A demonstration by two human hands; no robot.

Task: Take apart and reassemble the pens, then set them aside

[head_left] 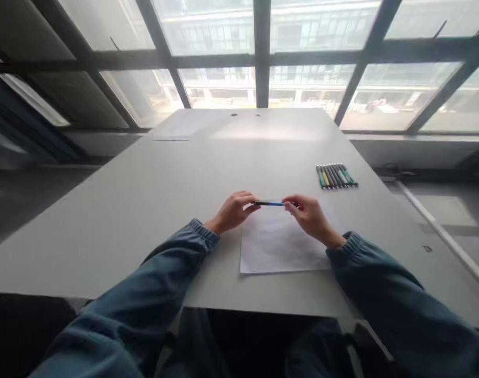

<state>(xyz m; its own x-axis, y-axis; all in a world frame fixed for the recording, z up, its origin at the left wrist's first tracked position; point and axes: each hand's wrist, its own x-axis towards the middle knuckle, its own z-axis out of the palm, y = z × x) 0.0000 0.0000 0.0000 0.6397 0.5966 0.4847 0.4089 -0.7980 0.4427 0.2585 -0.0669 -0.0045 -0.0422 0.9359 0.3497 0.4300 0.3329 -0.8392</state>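
Observation:
Between my two hands a slim blue and black pen (271, 203) lies level, above the far edge of a white sheet of paper (282, 247). My left hand (234, 209) pinches its dark left end between thumb and fingers. At the other end, my right hand (308, 211) grips the pen the same way, and its fingers hide that tip. The paper lies flat on the table beneath, partly covered by my right hand and sleeve.
A neat row of several pens (336, 176), green, yellow and dark, lies to the right beyond my right hand. The white table (145, 210) reaches toward large windows. Another pale sheet (176, 130) rests at its far left. The table's front edge is close to my body.

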